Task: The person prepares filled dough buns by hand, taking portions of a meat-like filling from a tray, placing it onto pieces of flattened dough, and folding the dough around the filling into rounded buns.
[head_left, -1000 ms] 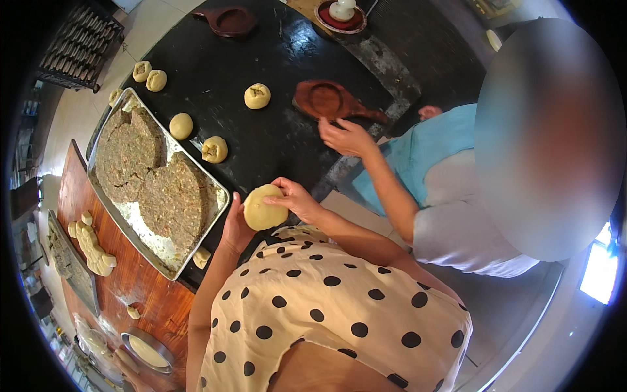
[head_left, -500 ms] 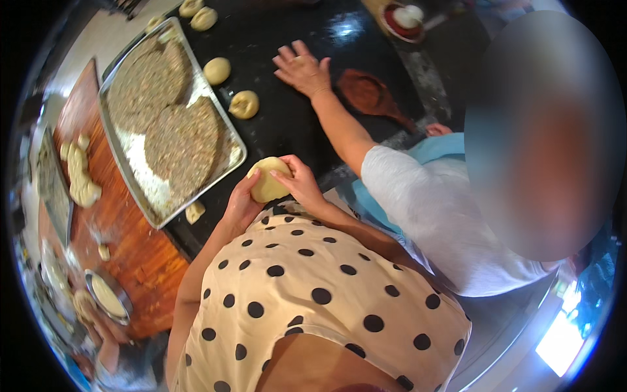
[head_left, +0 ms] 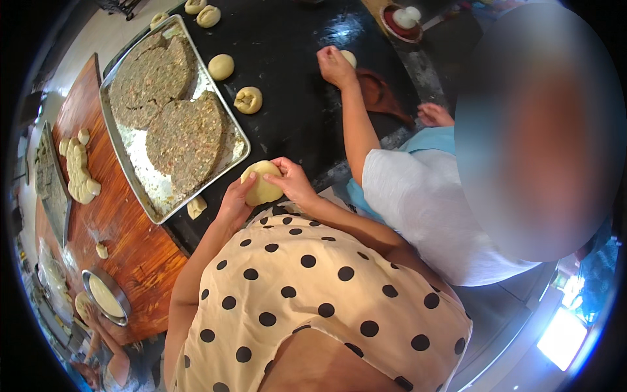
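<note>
A flattened round of pale dough (head_left: 264, 184) is held up between my two hands, in front of my polka-dot top at the near edge of the black table. My left hand (head_left: 236, 199) grips its left side, thumb on the upper face. On the other side my right hand (head_left: 293, 183) pinches the rim, its thumb also on top. Fingers behind the dough are hidden. Just left of my left hand a small dough piece (head_left: 196, 208) lies beside the metal tray (head_left: 139, 189), which carries a speckled brown-grey filling (head_left: 186, 140) spread in two large mounds.
Dough balls (head_left: 221, 66) and a pinched-top one (head_left: 248, 100) sit right of the tray. A co-worker's hand (head_left: 337, 67) works near a brown wooden paddle (head_left: 379, 95). On the left, a wooden table (head_left: 140, 274) bears dough pieces (head_left: 78, 171) and a metal bowl (head_left: 122, 318).
The co-worker's flat, spread hand has curled and moved right, with a pale dough piece now beside it. My hands stay on the dough round, shifted slightly left in view.
</note>
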A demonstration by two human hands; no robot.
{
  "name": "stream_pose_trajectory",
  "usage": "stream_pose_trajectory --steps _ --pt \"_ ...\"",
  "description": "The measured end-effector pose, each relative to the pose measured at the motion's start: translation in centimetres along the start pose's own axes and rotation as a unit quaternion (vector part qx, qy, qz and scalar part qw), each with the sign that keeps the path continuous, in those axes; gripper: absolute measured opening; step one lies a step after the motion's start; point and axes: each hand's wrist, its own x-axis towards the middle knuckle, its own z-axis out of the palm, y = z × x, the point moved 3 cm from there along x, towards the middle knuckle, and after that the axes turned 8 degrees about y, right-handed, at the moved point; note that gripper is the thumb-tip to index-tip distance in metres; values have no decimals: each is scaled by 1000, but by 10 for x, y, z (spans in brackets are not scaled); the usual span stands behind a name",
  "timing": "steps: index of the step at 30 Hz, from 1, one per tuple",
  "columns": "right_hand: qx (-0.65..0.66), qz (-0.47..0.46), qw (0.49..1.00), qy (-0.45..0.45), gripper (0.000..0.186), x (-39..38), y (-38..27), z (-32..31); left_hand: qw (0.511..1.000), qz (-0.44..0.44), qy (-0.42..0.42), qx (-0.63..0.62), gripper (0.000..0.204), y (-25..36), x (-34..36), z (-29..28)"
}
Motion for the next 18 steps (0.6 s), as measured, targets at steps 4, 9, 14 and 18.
stream_pose_trajectory --steps 4,9,14,18 --pt "-23 -13 1000 10 24 -5 8 -2 1000 -7 -9 3 36 -7 2 -2" --pt "-47 23 999 7 24 -11 1 -6 1000 -21 -20 10 34 -7 6 1" --pt "-56 14 998 20 30 -5 -6 -9 1000 -7 -16 21 37 -7 12 4" --pt "-114 -69 990 44 36 -3 -5 -11 999 -17 -15 -28 45 -6 9 17"
